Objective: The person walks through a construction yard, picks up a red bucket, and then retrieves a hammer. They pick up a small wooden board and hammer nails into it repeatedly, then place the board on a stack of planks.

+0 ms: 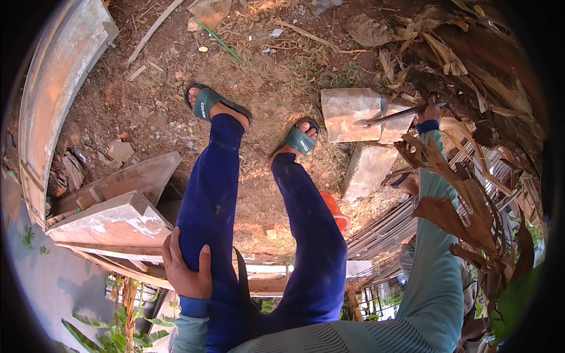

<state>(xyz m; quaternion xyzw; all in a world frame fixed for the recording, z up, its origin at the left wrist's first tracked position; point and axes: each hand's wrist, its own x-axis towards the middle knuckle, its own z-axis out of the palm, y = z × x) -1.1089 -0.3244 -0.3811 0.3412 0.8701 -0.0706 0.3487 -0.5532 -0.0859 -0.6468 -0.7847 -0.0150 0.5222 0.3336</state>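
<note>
My left hand (189, 268) lies on my left thigh, its fingers spread over the blue trousers (210, 176), and holds nothing. Far out to the right, my right hand (432, 111) is closed around the handle end of a machete (395, 116). Its long, dark, narrow blade points left across the top of pale stone blocks (352, 115). The hand is close beside a heap of dry brown banana leaves (471, 65), and some hanging leaves (456, 203) partly cover my right sleeve. The handle is mostly hidden in the grip.
Weathered wooden boards (65, 88) and a box-like panel (118, 220) stand at the left. Another stone block (368, 170) lies below the first ones. An orange plastic object (335, 210) shows behind my right leg. Near my right arm is another person's sandalled foot (402, 181). A green stick (218, 40) lies ahead.
</note>
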